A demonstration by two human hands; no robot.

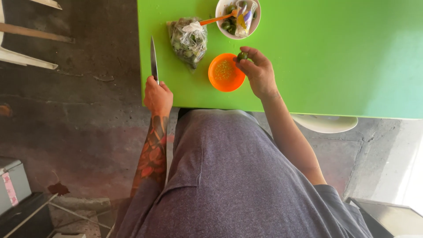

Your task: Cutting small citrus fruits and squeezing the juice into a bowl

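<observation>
My left hand [157, 95] grips a knife [153, 58] at the near left edge of the green table [335, 57], blade pointing away from me. My right hand [259, 72] pinches a small round green fruit [242, 56] between its fingertips, just over the right rim of an orange bowl [226, 72] that holds yellowish seeds or pulp. A clear plastic bag of small green fruits [189, 40] lies to the left of the bowl, beyond the knife hand.
A white bowl [238, 18] at the table's far edge holds green fruit pieces, a crumpled wrapper and an orange-handled utensil [214, 20]. A white chair [327, 123] shows under the table's near edge. Dark concrete floor lies to the left, with a grey box [13, 183].
</observation>
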